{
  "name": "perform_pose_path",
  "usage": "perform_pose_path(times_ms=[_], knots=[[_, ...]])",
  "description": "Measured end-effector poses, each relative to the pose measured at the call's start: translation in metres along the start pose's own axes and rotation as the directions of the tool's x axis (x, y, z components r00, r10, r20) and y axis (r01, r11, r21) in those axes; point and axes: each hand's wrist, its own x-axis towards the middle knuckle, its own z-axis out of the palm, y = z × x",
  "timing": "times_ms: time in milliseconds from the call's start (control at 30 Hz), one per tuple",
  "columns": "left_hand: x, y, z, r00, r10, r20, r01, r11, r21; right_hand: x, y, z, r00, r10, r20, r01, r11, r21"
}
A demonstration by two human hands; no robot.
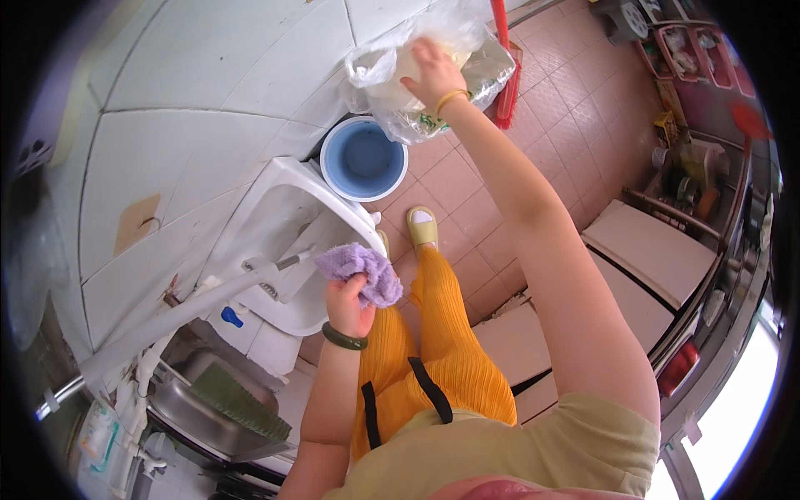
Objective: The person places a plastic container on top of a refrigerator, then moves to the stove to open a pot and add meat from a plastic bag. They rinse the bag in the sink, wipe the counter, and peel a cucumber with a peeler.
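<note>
Cloth (360, 268), purple and bunched, gripped tight in my left hand (348, 302) at the white basin's (275, 196) rim. Farther out, my right hand (433, 73) lies on a clear plastic bag (392, 92) above the blue bucket (363, 158), fingers hidden, grip unclear; bag not yet set down, by my judgement.

The cloth (360, 268) is small, lilac and fluffy, bunched into a soft wad. It sits in the grip of the left hand (348, 302), spilling over the fingers toward 1 o'clock, just above the near rim of the white basin. The bag (417, 71) is clear, crinkled plastic with pale contents and a patch of green print low down. It hangs at 12 o'clock, above the blue bucket, with the right hand (433, 73) pressed against its front.
</note>
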Motion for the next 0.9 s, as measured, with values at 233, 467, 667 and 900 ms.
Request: perform_pose_path(times_ms=[233, 467, 667, 900], knots=[[0.019, -0.030, -0.018, 0.990, 0.107, -0.087, -0.107, 0.994, 0.006, 0.029, 0.060, 0.103, 0.554, 0.428, 0.714, -0.134, 0.892, -0.431], [0.023, -0.018, -0.011, 0.968, 0.153, -0.200, -0.173, 0.981, -0.086, 0.021, 0.094, 0.143, 0.619, 0.256, 0.743, 0.036, 0.935, -0.353], [-0.006, 0.000, 0.029, 0.960, 0.214, -0.180, -0.245, 0.954, -0.175, 0.036, 0.089, 0.037, 0.523, -0.124, 0.843, 0.440, 0.887, -0.143], [-0.097, 0.039, 0.055, 0.944, 0.319, -0.079, -0.325, 0.866, -0.379, -0.108, -0.033, -0.101, 0.806, -0.176, 0.565, -0.164, 0.851, 0.499]])
